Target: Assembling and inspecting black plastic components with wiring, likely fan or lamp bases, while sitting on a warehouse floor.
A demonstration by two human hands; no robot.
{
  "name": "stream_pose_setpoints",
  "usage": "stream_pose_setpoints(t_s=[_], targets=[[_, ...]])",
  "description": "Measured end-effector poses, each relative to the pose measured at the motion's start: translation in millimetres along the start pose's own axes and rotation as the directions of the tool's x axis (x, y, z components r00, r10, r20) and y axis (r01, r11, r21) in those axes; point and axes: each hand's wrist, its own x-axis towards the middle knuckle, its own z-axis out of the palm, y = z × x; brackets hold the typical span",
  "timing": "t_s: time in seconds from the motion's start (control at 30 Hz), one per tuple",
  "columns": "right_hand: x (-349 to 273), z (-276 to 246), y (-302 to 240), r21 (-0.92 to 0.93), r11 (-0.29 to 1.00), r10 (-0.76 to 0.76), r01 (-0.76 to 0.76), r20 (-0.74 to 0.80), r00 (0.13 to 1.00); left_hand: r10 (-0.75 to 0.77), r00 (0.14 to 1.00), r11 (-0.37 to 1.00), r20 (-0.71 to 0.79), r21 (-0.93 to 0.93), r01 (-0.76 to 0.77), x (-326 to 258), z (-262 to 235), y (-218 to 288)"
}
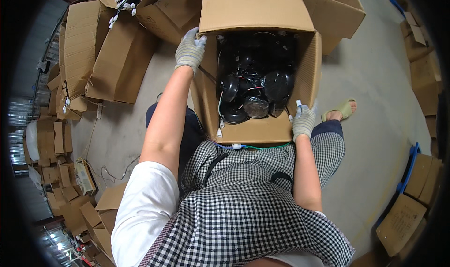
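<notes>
An open cardboard box [307, 74] stands in front of me, close to my apron. Inside it lie several round black motor-like parts [256, 107] with thin wires and white plugs [219, 133]. My left hand [190, 52], in a striped knit glove, grips the box at its far left corner. At the near right corner my right hand [304, 121], gloved the same way, is closed over the box's edge. Its fingers partly hide that wall. Coloured wires [267, 148] with a white connector run along the near edge, against my apron.
Large open cartons [124, 60] stand at the far left, one with bundled wires and white plugs [126, 6]. Another carton [335, 13] sits behind the box. More cartons [401, 225] and a blue rail [408, 168] line the right side. A cable [112, 177] trails over the floor at left.
</notes>
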Motion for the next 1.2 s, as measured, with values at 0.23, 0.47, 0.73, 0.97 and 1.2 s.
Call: stream_pose_setpoints(t_s=[0.23,0.47,0.73,0.97,1.2], targets=[[-46,-22,7,-0.325,0.924,-0.228,0.200,-0.051,0.972,0.067,0.978,0.888,-0.199,-0.435,-0.150,-91,16,-2],[-136,-22,-39,0.297,0.948,-0.255,0.118,0.480,0.840,0.011,0.796,0.415,0.605,-0.727,0.547,-245,4,6],[-135,-69,-110,0.605,0.606,-0.162,-0.516,0.729,0.665,0.238,0.818,0.098,0.523,-0.851,0.516,-207,-37,-8],[-30,-9,-128,0.411,0.908,-0.103,-0.075,0.396,0.912,0.412,0.693,0.593,0.592,-0.751,0.289,-222,6,-20],[42,116,-116,-0.331,0.835,-0.207,0.440,0.552,0.807,0.497,0.511,0.780,0.702,-0.619,0.091,-222,40,-2]])
